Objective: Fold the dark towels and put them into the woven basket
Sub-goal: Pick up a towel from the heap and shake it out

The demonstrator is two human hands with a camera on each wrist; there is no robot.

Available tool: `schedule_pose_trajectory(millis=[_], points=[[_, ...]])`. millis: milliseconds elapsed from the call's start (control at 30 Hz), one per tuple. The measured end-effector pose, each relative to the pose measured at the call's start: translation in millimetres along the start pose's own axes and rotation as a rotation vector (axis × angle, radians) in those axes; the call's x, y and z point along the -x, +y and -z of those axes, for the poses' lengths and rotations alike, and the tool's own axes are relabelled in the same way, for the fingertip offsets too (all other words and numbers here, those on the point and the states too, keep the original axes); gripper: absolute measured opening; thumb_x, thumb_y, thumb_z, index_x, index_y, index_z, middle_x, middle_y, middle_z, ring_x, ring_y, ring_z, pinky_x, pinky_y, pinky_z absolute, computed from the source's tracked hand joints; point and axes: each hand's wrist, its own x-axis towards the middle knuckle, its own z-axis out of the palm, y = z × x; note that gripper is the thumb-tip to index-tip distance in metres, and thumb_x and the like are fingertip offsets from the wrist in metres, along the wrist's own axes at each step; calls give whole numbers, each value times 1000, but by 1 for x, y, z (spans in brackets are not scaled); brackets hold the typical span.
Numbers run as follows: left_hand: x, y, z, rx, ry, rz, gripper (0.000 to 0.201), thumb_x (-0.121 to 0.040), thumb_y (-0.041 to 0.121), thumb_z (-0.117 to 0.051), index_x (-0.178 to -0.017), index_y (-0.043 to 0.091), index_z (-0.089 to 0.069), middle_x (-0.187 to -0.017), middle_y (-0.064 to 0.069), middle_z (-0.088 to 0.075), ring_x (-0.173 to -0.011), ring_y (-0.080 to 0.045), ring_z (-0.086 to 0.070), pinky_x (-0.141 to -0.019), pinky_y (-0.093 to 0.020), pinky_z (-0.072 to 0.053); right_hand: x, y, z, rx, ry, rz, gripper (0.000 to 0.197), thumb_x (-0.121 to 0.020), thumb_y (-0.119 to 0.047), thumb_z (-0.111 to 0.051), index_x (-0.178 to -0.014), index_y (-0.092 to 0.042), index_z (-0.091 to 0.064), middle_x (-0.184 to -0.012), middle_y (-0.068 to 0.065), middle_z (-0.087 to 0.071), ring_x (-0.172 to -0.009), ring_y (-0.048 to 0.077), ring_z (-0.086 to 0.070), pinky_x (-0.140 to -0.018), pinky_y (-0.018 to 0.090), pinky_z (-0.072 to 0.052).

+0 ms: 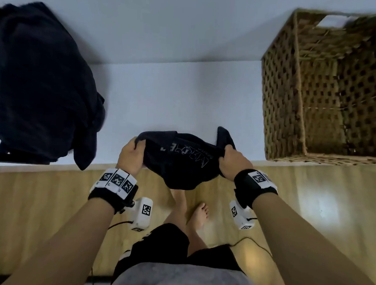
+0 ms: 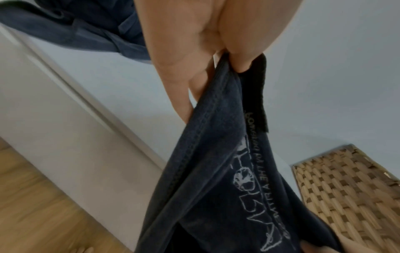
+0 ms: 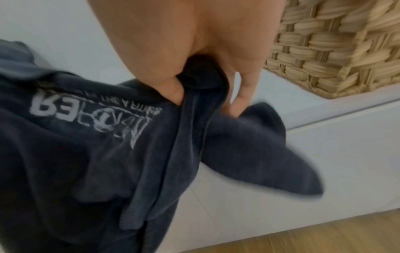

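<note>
Nearest, the left hand (image 1: 129, 156) and right hand (image 1: 232, 162) hold one dark towel (image 1: 182, 161) stretched between them, just over the front edge of the white worktop (image 1: 174, 94). Each hand's fingers are curled tight on the top hem: in the left wrist view the thumb and fingers (image 2: 179, 95) pinch the stitched edge beside a black label, and in the right wrist view the fingers (image 3: 244, 95) bunch the cloth, with a loose corner flapping out past them toward the basket side. The towel's long axis runs left to right from hand to hand; its body sags below the fingers, hanging in front of the worktop edge and above the wooden floor (image 1: 40, 200). White lettering shows on the side facing the person.

I judge the coming move turns on this: the cloth hangs down and toward the person, so it has to go forward over the worktop, or the hands must meet, to make a fold.

Farther off, the basket (image 1: 323, 92) stands on the worktop at the right, nearer the right hand and apart from the towel. Its inside is blurred; probably empty, but I cannot tell. At the far left lies a pile (image 1: 41, 82) of dark towels, unfolded.
</note>
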Motion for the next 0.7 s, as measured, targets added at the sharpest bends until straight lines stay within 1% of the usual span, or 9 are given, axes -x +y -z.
schedule_pose_trajectory(millis=[67, 133, 167, 300, 367, 467, 567, 633, 700], points=[[2, -8, 5, -42, 8, -20, 19, -97, 33, -46, -103, 27, -64, -109, -4, -68, -109, -25, -62, -95, -43, -50, 11, -2, 9, 57, -75, -44, 22, -98, -30, -37, -107, -11, -42, -104, 14, -57, -88, 33, -56, -74, 37, -42], [6, -9, 10, -75, 10, -57, 21, -98, 32, -45, -102, 26, -64, -103, 1, -68, -105, -21, -62, -90, -35, -50, 19, -8, 26, 71, -53, -79, 22, -95, -31, -39, -102, -12, -48, -99, 12, -53, -86, 32, -54, -73, 36, -42], [7, -7, 13, -79, 5, -72, 21, -97, 32, -45, -100, 25, -65, -100, 2, -69, -101, -20, -63, -90, -38, -51, 23, -12, 37, 75, -16, -89, 20, -93, -31, -41, -95, -13, -49, -93, 10, -51, -82, 30, -52, -72, 34, -42], [8, 8, 25, -76, 1, -147, 22, -97, 37, -47, -101, 27, -66, -102, 4, -69, -103, -18, -63, -97, -46, -49, 27, -32, 78, -61, 274, -8, 17, -89, -26, -50, -78, -13, -51, -76, 5, -52, -69, 25, -49, -62, 26, -38], [5, 17, 29, -71, 13, -180, 21, -95, 41, -46, -98, 32, -65, -101, 6, -69, -105, -19, -63, -98, -48, -49, 24, -40, 94, -253, 424, 45, 15, -89, -22, -54, -76, -14, -53, -67, -2, -52, -63, 17, -48, -53, 14, -32], [-5, 30, 32, -65, 30, -208, 22, -88, 49, -45, -87, 35, -62, -91, 6, -67, -99, -25, -63, -91, -54, -52, 17, -47, 109, -362, 544, 60, 10, -88, -20, -59, -79, -15, -61, -67, -7, -55, -70, 17, -50, -58, 19, -28], [-15, 35, 29, -78, -5, -221, 22, -92, 45, -47, -93, 30, -62, -93, 1, -68, -98, -29, -63, -89, -55, -53, 8, -48, 111, -333, 498, 46, 11, -86, -22, -62, -78, -15, -64, -70, -3, -60, -75, 18, -54, -67, 25, -35], [-22, 35, 25, -110, -37, -219, 23, -97, 38, -47, -100, 22, -63, -96, -3, -68, -98, -28, -63, -89, -51, -53, 4, -45, 111, -327, 489, 23, 9, -86, -20, -62, -79, -15, -64, -73, -3, -60, -77, 18, -54, -68, 23, -34], [-33, 35, 22, -154, -37, -236, 20, -99, 32, -46, -94, 21, -62, -88, 2, -66, -90, -23, -62, -82, -39, -53, -1, -41, 113, -380, 532, 1, 10, -86, -14, -60, -88, -14, -69, -83, -1, -65, -82, 16, -56, -72, 20, -36]])
